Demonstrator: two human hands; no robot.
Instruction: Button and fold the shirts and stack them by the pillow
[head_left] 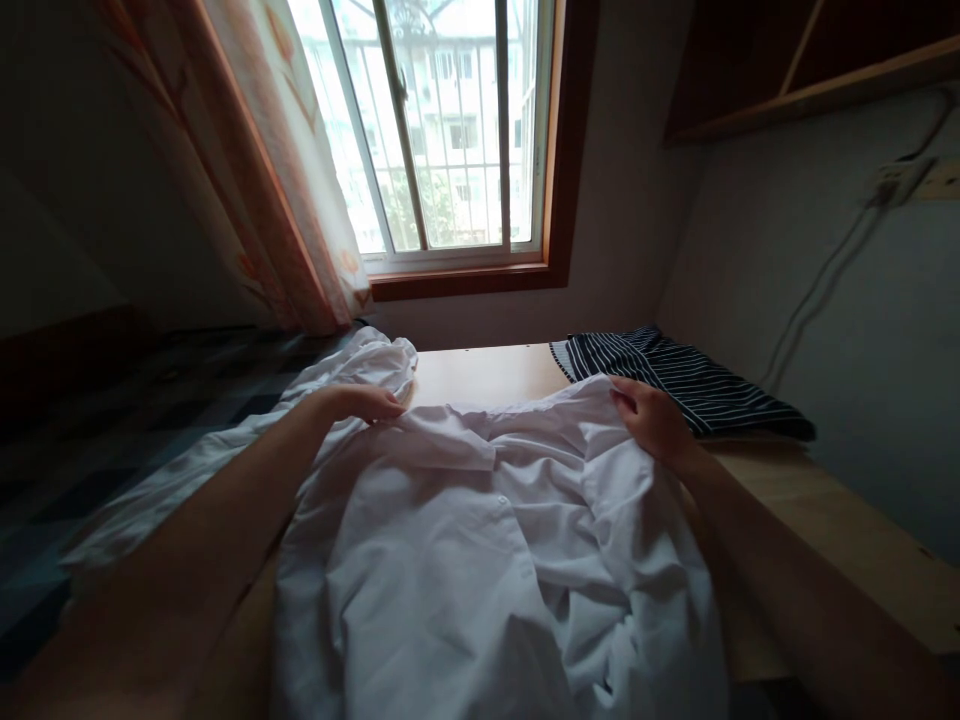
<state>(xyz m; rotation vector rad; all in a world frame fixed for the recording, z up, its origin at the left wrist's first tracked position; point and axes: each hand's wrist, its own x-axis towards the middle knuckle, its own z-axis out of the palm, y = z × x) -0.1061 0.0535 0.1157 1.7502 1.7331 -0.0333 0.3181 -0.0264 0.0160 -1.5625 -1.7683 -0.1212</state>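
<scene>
A white button-up shirt lies spread before me on a light wooden table, its collar end toward the window. Its front shows a button placket, and the right side is wrinkled. My left hand pinches the shirt near the collar on the left. At the upper right, my right hand is closed on the fabric by the shoulder. The cloth between both hands is drawn out and slightly raised at the right. Parts of the fingers are hidden by the fabric and by shadow.
A folded black-and-white striped garment lies at the table's back right. Crumpled white cloth runs along the left, over dark checked bedding. Behind are a patterned curtain, a window and a wall socket with a cable.
</scene>
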